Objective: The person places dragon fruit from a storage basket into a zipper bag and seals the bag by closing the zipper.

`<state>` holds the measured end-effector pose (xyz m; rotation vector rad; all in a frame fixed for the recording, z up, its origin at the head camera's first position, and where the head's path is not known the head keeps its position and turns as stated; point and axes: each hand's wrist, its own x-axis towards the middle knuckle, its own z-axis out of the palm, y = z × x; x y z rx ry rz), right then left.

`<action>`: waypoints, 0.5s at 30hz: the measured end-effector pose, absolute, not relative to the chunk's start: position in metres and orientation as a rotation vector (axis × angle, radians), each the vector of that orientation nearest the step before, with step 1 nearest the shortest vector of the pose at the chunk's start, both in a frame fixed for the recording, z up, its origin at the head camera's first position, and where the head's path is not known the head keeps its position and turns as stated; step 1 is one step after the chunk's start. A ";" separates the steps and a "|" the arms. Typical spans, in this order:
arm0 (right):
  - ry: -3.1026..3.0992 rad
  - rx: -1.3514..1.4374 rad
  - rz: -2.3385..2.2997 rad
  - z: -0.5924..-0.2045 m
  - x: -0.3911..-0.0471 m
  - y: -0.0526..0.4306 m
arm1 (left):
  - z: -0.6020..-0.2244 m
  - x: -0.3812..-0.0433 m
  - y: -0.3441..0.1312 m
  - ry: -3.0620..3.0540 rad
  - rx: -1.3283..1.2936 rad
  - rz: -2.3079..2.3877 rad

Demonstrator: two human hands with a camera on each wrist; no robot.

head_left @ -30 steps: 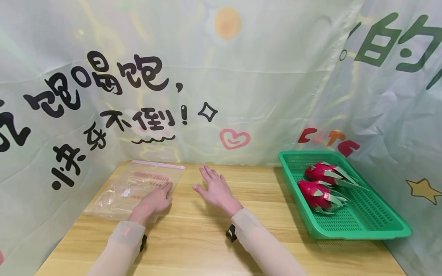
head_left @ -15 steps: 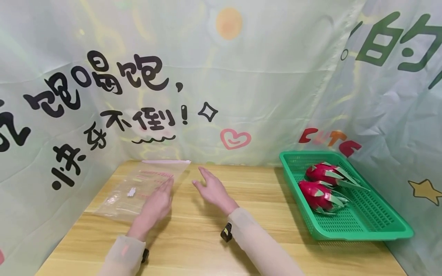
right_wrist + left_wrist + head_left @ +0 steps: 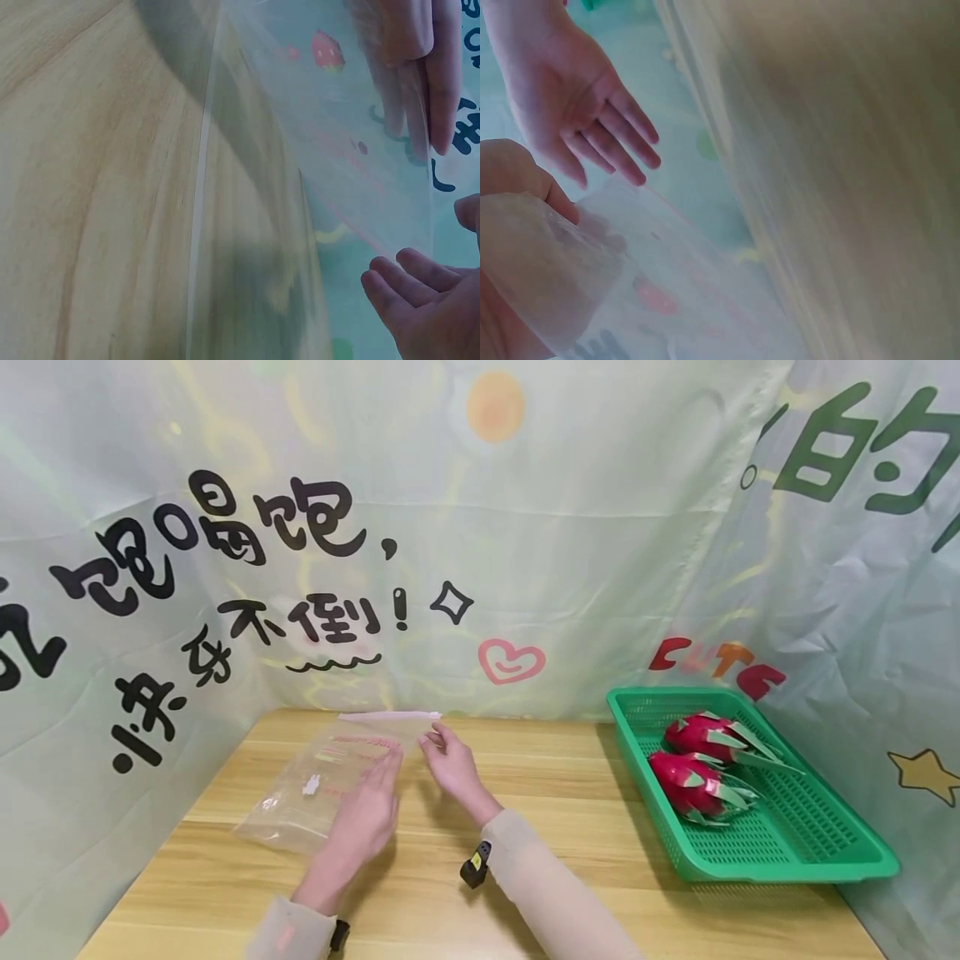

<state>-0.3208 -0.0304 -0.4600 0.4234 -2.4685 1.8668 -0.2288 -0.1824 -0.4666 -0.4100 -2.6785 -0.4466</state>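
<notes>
A clear zip bag (image 3: pixel 330 777) with a pink zip strip and pink print is lifted partly off the wooden table (image 3: pixel 450 910). My left hand (image 3: pixel 366 810) holds its right side edge, thumb on one face and fingers on the other. Beyond the zip strip's right end is my right hand (image 3: pixel 453 768); its fingers look straight in the left wrist view, and the palm (image 3: pixel 562 90) shows. In the right wrist view, the right fingers (image 3: pixel 416 281) are at the bag's corner; whether they touch it I cannot tell.
At the right stands a green plastic basket (image 3: pixel 787 870) with two red dragon fruits (image 3: pixel 686 781) (image 3: pixel 701 735) in it. A printed cloth (image 3: pixel 585 568) hangs behind the table and along both sides.
My left hand took the bag's right edge, lifted it and drew the bag rightward. My right hand turned on its side and stayed near the bag's corner. The basket has not moved.
</notes>
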 end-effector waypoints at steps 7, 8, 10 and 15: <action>-2.272 0.296 2.107 -0.464 -0.323 -0.021 | -0.466 -0.222 -0.161 -2.733 -0.425 -0.396; -2.242 0.288 2.145 -0.465 -0.323 -0.020 | -0.467 -0.221 -0.158 -2.736 -0.436 -0.393; -2.165 0.285 2.232 -0.466 -0.323 -0.017 | -0.467 -0.220 -0.153 -2.733 -0.458 -0.390; -2.020 0.269 2.316 -0.461 -0.320 -0.009 | -0.466 -0.218 -0.143 -2.714 -0.513 -0.433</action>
